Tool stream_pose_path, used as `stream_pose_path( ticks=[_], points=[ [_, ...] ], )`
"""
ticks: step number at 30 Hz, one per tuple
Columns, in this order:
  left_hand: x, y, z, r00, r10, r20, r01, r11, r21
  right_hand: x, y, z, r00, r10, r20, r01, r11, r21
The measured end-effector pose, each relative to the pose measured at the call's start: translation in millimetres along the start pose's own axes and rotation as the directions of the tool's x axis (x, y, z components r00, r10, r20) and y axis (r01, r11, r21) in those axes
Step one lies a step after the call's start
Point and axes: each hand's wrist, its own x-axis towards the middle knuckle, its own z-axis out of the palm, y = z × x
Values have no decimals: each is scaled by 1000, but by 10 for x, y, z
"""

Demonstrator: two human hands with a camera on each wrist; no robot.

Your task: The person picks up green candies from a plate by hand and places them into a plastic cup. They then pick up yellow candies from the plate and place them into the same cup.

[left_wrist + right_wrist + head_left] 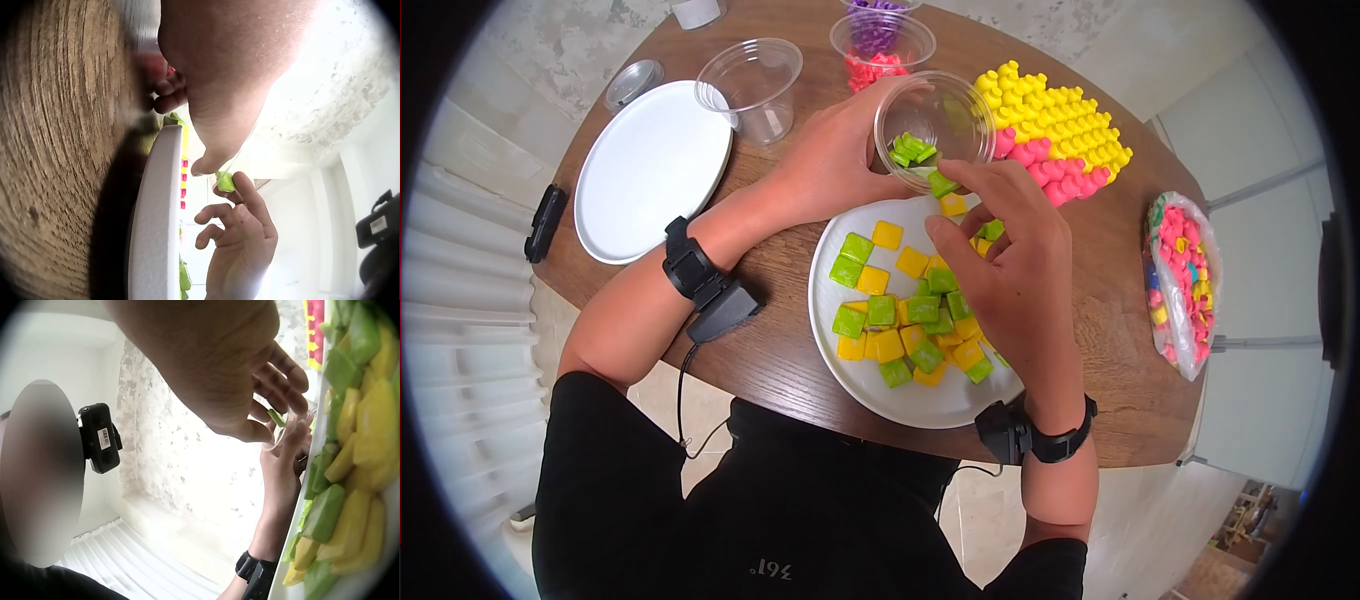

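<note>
My left hand (840, 160) grips a clear plastic cup (966, 95), tipped over the far edge of a white plate. Several green pieces (912, 150) lie inside it. At the cup's near rim, my right hand (1025, 235) holds a small glossy green square (225, 181) at the fingertips. Its thumb stands apart from the square, and the other fingers are bent. Below, the white plate (832, 375) bears many green squares (881, 309) and yellow squares (888, 235), loosely heaped. The right hand and forearm hide the plate's right part.
A second white plate (650, 170) and a clear cup (765, 110) stand left. Behind are cups with red pieces (870, 72) and purple pieces (874, 32). Yellow bottle-shaped pieces (1050, 110) and pink ones (1055, 180) stand in rows. A bag (1185, 285) of colourful pieces lies right.
</note>
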Motion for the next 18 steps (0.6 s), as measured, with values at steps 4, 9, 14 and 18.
stream_pose_path(
  ticks=[4, 9, 14, 18],
  points=[
    [-2, -17, 7, 1000, 19, -11, -19, 1000, 19, 1, -10, -6, 1000, 11, 8, -11, 1000, -4],
    [-1, 28, -5, 1000, -14, 7, 14, 1000, 9, 1, -2, -9, 1000, 17, 19, -17, 1000, -8],
    [-3, 22, -4, 1000, 17, 1, -17, 999, 27, 0, -13, -17, 1000, 19, 25, -18, 1000, -25],
    [-2, -13, 7, 1000, 20, -4, -20, 1000, 18, 0, -15, -23, 999, 19, 31, -18, 999, -36]
  ],
)
